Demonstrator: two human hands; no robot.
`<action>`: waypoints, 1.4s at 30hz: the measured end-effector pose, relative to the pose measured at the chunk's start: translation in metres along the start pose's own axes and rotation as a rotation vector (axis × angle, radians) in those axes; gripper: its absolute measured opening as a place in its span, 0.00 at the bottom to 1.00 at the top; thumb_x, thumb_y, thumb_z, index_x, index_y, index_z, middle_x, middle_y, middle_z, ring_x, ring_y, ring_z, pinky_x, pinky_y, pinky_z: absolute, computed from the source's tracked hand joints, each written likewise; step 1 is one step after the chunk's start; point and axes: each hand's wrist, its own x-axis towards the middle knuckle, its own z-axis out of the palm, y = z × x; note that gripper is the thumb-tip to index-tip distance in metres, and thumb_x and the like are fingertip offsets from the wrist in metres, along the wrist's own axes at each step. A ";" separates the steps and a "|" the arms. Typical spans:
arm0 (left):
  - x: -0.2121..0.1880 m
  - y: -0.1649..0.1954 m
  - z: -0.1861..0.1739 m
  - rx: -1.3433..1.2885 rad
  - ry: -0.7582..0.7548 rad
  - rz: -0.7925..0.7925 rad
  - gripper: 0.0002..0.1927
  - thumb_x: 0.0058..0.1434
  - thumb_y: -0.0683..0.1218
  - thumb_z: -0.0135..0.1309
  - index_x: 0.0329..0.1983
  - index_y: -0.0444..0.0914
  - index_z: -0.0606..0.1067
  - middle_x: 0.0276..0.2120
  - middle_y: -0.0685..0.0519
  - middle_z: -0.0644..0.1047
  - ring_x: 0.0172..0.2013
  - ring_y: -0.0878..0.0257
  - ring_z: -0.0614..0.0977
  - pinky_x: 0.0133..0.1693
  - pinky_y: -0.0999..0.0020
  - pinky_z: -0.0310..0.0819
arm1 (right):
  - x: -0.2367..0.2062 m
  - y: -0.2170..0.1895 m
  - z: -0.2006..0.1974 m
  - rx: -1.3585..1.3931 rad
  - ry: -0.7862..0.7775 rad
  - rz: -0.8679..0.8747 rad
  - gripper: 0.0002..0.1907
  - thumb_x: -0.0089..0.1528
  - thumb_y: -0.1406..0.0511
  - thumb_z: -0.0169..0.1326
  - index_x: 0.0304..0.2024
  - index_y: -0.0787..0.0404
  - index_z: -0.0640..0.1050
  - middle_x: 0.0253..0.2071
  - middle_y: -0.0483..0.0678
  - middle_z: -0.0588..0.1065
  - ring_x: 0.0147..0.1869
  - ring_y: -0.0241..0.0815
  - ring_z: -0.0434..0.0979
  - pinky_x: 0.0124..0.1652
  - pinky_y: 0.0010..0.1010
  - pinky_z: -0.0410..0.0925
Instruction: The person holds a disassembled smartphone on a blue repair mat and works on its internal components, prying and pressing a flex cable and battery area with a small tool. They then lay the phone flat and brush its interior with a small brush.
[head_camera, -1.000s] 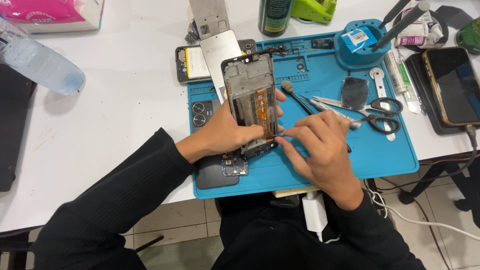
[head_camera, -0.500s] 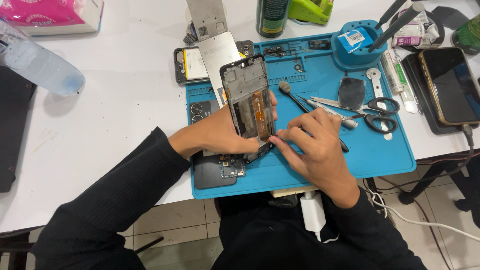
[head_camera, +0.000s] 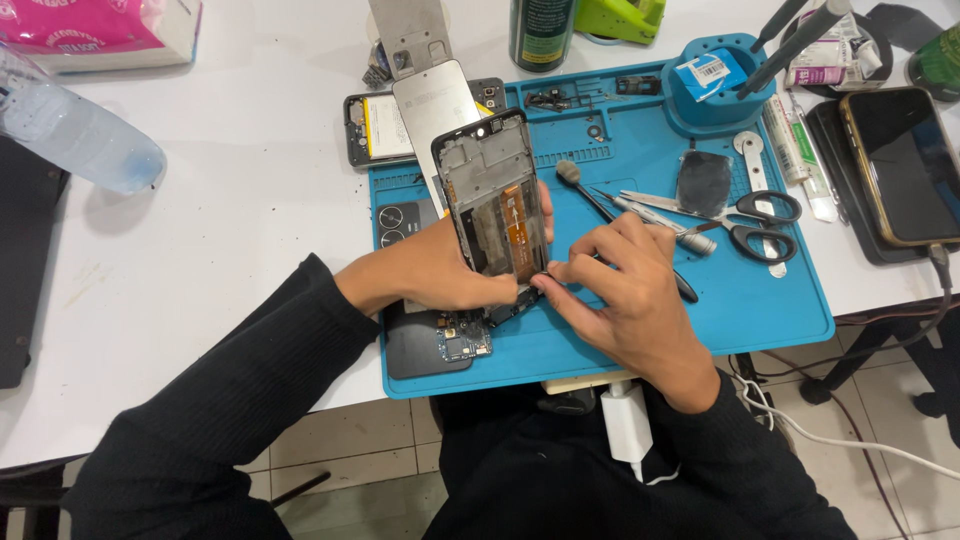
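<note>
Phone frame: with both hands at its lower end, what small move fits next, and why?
Probably ease the lower edge free with the right hand, whose fingertips pinch right at the bottom corner of the opened phone frame. The left hand already braces the frame tilted above the blue mat.

A white table (head_camera: 220, 250) carries a blue repair mat (head_camera: 780, 300), a plastic bottle (head_camera: 75, 135) and a dark phone (head_camera: 905, 165).

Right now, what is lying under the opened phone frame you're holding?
Under the phone frame lie the blue mat, a grey panel at its top end, and a dark part with a circuit board by its lower end. The left hand hides the rest.
</note>
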 end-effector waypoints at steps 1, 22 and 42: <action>0.000 0.000 0.000 0.006 0.001 -0.011 0.36 0.51 0.41 0.58 0.65 0.37 0.63 0.52 0.53 0.73 0.56 0.62 0.76 0.61 0.64 0.73 | 0.000 0.000 0.000 0.004 -0.006 0.003 0.09 0.55 0.63 0.70 0.32 0.55 0.80 0.33 0.40 0.72 0.40 0.41 0.68 0.44 0.37 0.54; 0.005 -0.003 0.003 0.032 -0.037 -0.107 0.27 0.56 0.39 0.54 0.61 0.36 0.67 0.49 0.53 0.74 0.50 0.64 0.76 0.56 0.67 0.75 | 0.000 0.012 0.003 0.020 -0.015 0.000 0.10 0.57 0.63 0.70 0.31 0.55 0.79 0.32 0.40 0.70 0.39 0.41 0.67 0.43 0.37 0.52; 0.010 0.003 0.002 -0.027 -0.047 -0.037 0.27 0.54 0.39 0.54 0.59 0.37 0.66 0.47 0.56 0.72 0.50 0.67 0.76 0.56 0.68 0.74 | -0.002 0.014 0.004 0.008 -0.017 -0.076 0.13 0.57 0.63 0.69 0.30 0.55 0.76 0.35 0.40 0.72 0.41 0.42 0.67 0.45 0.38 0.52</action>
